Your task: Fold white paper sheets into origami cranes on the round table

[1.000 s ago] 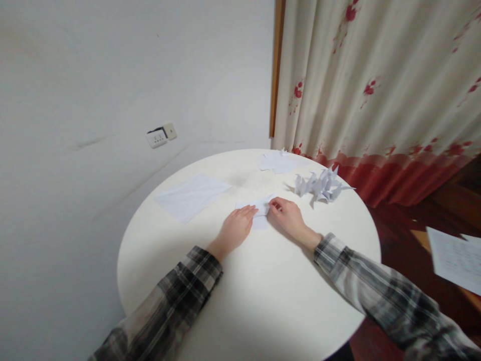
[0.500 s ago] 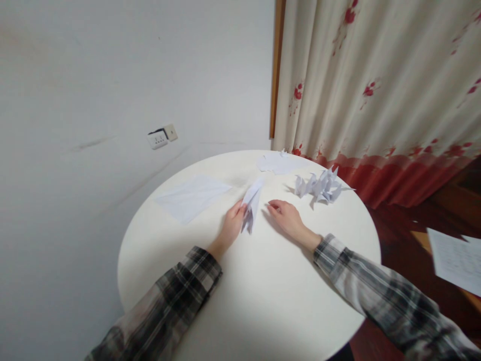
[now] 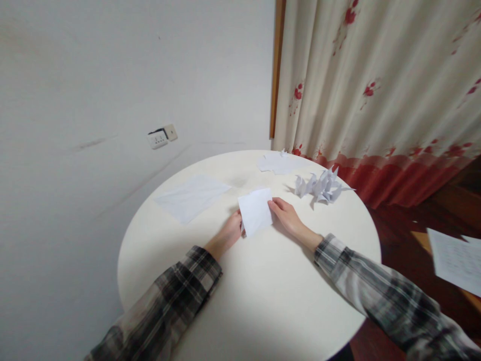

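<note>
A folded sheet of white paper [image 3: 256, 212] is held just above the round white table [image 3: 240, 291], its flat, squarish face turned up toward me. At its left edge my left hand [image 3: 230, 229] grips it, with the fingers partly hidden behind the paper. My right hand [image 3: 286, 216] pinches the right edge between thumb and fingers. To the left of the paper lies a larger flat white sheet [image 3: 191, 196] with creases. Beyond my right hand stand several folded paper figures [image 3: 323, 186] with pointed tips, clustered together.
More white sheets [image 3: 280, 163] lie at the table's far side, with a small folded paper piece [image 3: 283, 152] on them. A wall with a socket [image 3: 158, 139] borders the left. A flowered curtain [image 3: 372, 95] hangs behind, and printed papers [image 3: 454, 258] lie lower at the right.
The folded paper has turned from a narrow, partly opened shape to a flat square face. My right hand, free before, has closed on its right edge. The left hand keeps its hold.
</note>
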`<state>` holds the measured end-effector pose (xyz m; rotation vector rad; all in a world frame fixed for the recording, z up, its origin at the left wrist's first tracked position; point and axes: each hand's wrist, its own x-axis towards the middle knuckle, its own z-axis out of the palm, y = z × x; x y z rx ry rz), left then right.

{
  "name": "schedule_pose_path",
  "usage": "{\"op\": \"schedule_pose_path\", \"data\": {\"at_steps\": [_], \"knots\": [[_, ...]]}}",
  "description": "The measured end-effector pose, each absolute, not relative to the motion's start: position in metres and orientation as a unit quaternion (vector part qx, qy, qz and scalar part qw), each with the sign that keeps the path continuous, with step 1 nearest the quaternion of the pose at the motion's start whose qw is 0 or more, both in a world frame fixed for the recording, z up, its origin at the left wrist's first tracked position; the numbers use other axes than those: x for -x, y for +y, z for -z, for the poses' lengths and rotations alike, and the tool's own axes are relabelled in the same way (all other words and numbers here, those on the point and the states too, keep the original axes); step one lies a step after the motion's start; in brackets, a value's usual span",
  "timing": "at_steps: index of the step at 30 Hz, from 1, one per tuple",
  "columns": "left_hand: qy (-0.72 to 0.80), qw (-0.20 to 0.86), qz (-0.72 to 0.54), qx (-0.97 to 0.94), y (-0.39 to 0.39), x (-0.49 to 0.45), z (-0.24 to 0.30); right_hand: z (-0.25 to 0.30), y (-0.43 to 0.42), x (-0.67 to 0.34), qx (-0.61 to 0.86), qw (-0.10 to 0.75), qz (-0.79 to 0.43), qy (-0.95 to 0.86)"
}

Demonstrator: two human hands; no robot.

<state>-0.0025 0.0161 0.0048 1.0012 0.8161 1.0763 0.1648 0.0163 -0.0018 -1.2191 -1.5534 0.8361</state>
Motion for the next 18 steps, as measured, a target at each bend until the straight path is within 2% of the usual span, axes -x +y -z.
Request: {"op": "schedule_pose_path", "data": {"at_steps": [7,18], "knots": [[0.273,0.735,-0.466,-0.409,0.021,0.005,0.003,0.01,0.028,-0.162,0.422,0.583,-0.46,-0.52],[0.203,0.782,-0.469,-0.356,0.011,0.004,-0.018,0.011,0.029,-0.163,0.428,0.574,-0.46,-0.526]]}}
